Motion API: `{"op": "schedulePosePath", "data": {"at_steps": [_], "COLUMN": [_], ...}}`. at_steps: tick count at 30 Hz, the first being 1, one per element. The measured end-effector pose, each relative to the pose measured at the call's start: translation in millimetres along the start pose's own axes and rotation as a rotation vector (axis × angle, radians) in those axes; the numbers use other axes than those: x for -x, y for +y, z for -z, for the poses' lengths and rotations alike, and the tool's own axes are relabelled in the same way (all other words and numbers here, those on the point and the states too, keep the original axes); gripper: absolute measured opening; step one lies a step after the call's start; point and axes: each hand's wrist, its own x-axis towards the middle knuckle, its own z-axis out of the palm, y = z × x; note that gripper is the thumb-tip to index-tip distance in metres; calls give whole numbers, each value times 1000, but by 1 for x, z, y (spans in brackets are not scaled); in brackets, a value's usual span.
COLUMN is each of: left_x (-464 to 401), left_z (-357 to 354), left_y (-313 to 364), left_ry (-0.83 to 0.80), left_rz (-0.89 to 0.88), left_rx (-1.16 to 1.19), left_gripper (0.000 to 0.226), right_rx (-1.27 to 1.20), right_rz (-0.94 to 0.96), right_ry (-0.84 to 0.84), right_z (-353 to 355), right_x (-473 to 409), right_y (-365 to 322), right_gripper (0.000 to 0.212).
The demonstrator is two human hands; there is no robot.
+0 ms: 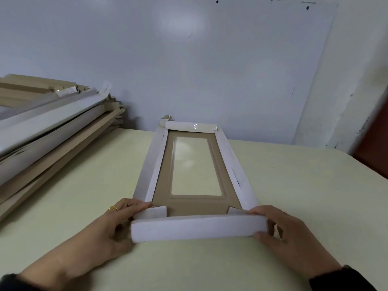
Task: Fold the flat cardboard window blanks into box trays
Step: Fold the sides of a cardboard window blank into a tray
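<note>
no readable text, small white labels (pixel 66 91) on the stacked blanks (pixel 52 127) too blurred

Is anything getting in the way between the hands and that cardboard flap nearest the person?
Nothing visible does. The left hand and right hand already grip the two ends of the near white flap of the window blank, with fingers curled on it. The stack of other pieces lies off to the left on the table, well apart.

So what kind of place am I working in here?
Probably a small packaging or box-assembly workroom: a plain work table, a stack of cardboard blanks piled at the left, and one window tray being folded against a bare wall.
</note>
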Motion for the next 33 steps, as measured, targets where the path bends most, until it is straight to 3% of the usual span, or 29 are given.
{"op": "schedulePosePath", "data": {"at_steps": [4,7,11,15,18,22,25,27,30,33], "left_x": [1,-4,-12,-17,-19,-18,-18,-19,-17,-13], "left_z": [2,-8,-19,-21,-24,-25,-26,-27,-29,-31], "left_y": [3,15,16,17,17,17,15,15,15,19], "left_ry": [-83,128,291,421,497,515,492,461,404,344], "left_rz": [3,10,61,92,66,41,33,-4,-24,-27], "left_rx": [29,45,88,116,64,24,-8,-158,-319,-318], "left_gripper": [57,20,30,19,42,50,35,24,35,12], "right_rx": [-46,-162,-309,-307,-252,-130,-25,40,115,215], "right_rz": [-60,-114,-172,-180,-150,-65,-20,-5,26,11], "right_ry": [158,214,265,292,276,182,158,154,134,127], "right_z": [-7,-14,-17,-21,-21,-20,-20,-21,-23,-22], "right_x": [-5,-13,-17,-16,-15,-13,-14,-14,-13,-13], "right_y": [-1,-1,0,0,-1,-6,-7,-8,-8,-11], "right_gripper": [39,39,43,46,43,31,22,16,12,14]}}
